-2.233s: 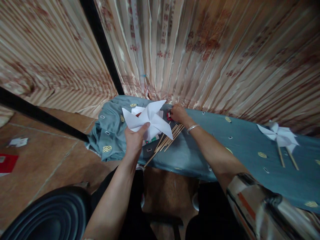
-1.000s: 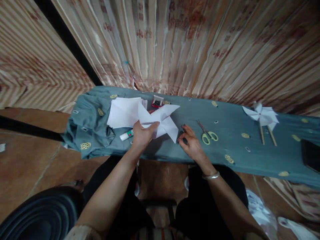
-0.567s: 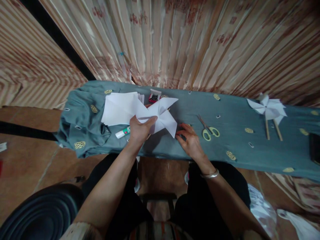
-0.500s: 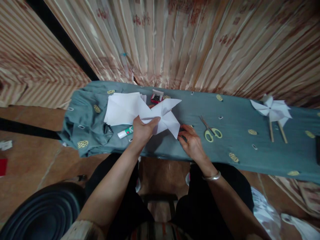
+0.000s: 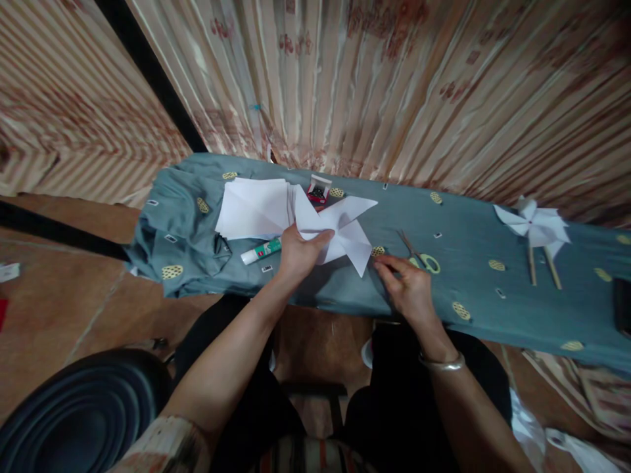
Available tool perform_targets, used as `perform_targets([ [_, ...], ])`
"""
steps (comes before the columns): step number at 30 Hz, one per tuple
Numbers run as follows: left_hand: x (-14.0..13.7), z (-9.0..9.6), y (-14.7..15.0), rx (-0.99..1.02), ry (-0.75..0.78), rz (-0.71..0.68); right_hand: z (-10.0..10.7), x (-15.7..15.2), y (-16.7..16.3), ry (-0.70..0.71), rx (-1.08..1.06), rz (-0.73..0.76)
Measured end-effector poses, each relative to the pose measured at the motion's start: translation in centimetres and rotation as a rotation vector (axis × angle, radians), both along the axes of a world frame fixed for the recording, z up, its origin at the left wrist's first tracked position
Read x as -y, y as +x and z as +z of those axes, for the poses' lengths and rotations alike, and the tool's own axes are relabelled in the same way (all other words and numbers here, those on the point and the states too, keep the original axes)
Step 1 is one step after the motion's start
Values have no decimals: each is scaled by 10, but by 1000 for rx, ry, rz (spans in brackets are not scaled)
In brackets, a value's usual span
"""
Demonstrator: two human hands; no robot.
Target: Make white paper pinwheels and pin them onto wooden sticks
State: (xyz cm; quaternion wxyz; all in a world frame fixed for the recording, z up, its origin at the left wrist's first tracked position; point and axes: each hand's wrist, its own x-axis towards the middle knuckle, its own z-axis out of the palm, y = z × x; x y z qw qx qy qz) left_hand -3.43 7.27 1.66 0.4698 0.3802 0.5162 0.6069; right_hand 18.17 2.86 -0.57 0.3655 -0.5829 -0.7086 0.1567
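A white paper pinwheel [image 5: 352,238] is held above the table by my left hand [image 5: 300,253], the thumb pressed near its centre and the fingers hidden beneath. Just right of the pinwheel's lower tip is my right hand [image 5: 407,282], thumb and fingertips pinched together. Whatever may be between those fingertips is too small to make out. A stack of white paper [image 5: 254,209] lies to the left, with a glue stick [image 5: 261,251] in front of it. Behind the pinwheel stands a small open red box [image 5: 319,188] of dark little pieces. Scissors [image 5: 419,255] with yellow-green handles lie beyond my right hand.
On the right of the cloth-covered table [image 5: 473,289], white pinwheels [image 5: 535,223] on wooden sticks lie together. A dark object [image 5: 622,305] sits at the right edge. Pleated curtains [image 5: 345,85] hang behind. A black round stool [image 5: 83,414] stands at lower left.
My right hand has drawn away from the pinwheel's lower tip, toward the right and the scissors. My left hand keeps its hold on the pinwheel. The whole view has shifted slightly.
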Motion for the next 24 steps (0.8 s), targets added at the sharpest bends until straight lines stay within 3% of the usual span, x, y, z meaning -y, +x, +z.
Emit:
perform_targets([
  [4,3,-3,10,-6,-9,-43,31,8,-3,-26,-365,-112],
  [8,8,-2,18,57,-31,-77,51,20,-15,-39,-479,-93],
  [12,13,1,23,92,-59,-116,59,27,-25,3,-353,-71],
  [16,13,2,28,61,-41,-131,61,26,-31,155,-110,-21],
  [19,13,2,31,12,-12,-139,56,21,-32,221,45,-12],
  [24,16,1,36,-49,61,-176,42,12,-30,219,123,18],
])
